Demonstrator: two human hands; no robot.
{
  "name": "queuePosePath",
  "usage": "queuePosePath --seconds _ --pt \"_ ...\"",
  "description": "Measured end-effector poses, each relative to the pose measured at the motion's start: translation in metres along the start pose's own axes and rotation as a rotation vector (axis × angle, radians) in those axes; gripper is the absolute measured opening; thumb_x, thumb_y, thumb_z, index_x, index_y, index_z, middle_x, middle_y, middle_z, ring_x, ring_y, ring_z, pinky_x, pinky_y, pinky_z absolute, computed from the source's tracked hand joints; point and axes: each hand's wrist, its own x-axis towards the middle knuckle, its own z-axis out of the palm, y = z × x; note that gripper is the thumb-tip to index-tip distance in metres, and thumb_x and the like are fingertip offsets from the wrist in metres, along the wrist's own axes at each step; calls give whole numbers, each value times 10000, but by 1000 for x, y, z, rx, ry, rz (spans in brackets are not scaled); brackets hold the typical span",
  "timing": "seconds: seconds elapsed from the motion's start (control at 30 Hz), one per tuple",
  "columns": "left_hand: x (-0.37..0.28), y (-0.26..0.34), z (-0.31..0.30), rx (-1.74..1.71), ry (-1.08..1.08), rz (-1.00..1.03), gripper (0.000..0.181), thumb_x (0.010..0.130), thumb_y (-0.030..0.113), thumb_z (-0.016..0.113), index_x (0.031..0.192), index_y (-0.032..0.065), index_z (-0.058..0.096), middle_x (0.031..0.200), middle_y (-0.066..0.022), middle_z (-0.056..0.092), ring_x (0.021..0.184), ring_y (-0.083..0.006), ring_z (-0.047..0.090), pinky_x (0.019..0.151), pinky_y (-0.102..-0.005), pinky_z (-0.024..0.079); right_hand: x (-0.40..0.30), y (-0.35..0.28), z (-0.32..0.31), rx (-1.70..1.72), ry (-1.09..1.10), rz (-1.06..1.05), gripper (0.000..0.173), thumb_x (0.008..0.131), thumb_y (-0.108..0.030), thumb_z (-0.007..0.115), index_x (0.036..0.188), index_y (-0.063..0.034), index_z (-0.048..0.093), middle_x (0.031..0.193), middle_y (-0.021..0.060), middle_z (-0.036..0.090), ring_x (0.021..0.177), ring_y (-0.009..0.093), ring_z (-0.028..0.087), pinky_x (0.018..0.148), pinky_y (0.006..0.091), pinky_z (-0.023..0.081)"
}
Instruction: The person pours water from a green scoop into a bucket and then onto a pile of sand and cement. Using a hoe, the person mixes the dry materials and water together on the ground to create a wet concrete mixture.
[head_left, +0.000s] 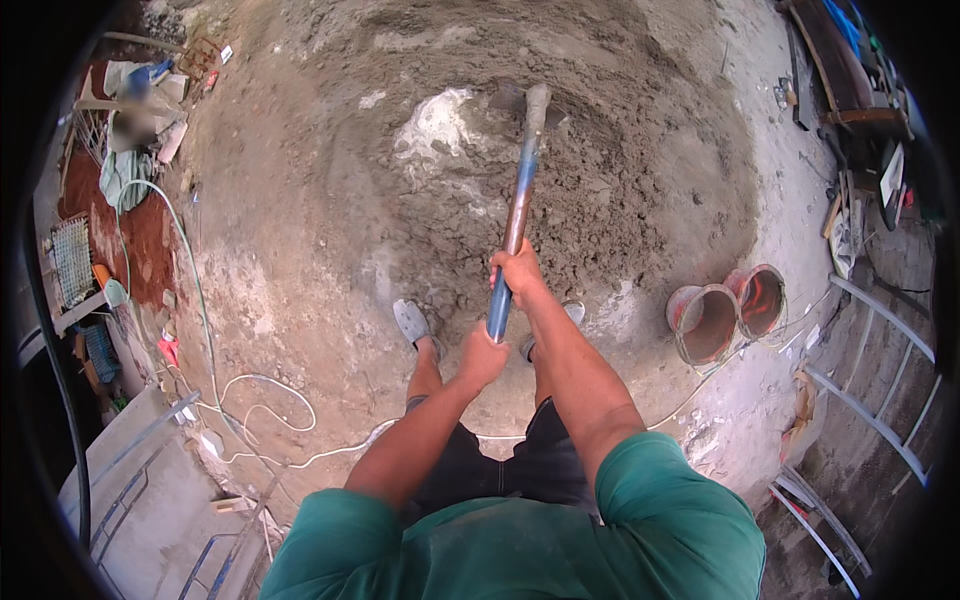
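Observation:
My left hand (482, 352) grips the near end of a hoe's long handle (518, 210), which is blue and brown. Farther up the handle, my right hand (516, 268) is closed round it. The hoe's metal blade (510, 97), at the far end, rests on or in wet grey mortar (600, 187), partly hidden by the socket, which is caked with mortar. Just left of the blade lies a whitish patch of paler material (435, 124) on the mortar. My feet stand at the near edge of the mix, either side of the handle's end.
Two mortar-stained reddish buckets (706, 326) lie or stand at the right. A pale hose (191, 262) and a cable (315, 461) run over the ground at the left and behind my feet. Metal frames (870, 390) are at the right edge; mixed debris and boards (142, 105) lie upper left.

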Motion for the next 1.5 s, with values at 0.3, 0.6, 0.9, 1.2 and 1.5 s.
queuePosePath --seconds 0.3,0.6,0.9,1.2,1.5 --pt "-29 10 -32 403 -122 359 286 788 172 679 989 53 514 853 -218 665 806 -445 650 709 -545 502 -121 -30 -77 367 164 -319 411 864 -53 611 1196 -31 371 917 163 648 782 276 691 691 399 582" --pt "36 86 -84 761 -205 251 266 816 165 657 1031 50 553 913 -220 688 881 -414 673 772 -509 528 52 -33 -79 577 476 -46 101 850 -34 551 892 -16 461 649 74 492 533 218 532 514 417 521" --pt "-77 7 -125 676 -155 62 302 797 185 661 1037 44 544 886 -265 668 886 -450 653 781 -529 511 -61 6 -1 557 189 6 402 824 16 592 1134 -45 343 764 123 546 547 226 593 517 390 537" --pt "0 170 -48 773 -421 670 291 816 182 679 1027 62 517 857 -190 688 835 -402 674 731 -515 522 -116 -80 -187 805 723 -572 293 849 -33 566 1064 -64 369 710 105 496 535 235 547 494 418 518" --pt "112 100 -215 1079 -459 392 280 828 176 641 1042 4 582 943 -256 676 930 -432 658 825 -517 516 89 2 19 907 617 168 103 850 -47 571 919 6 516 702 110 525 579 262 566 570 398 536"
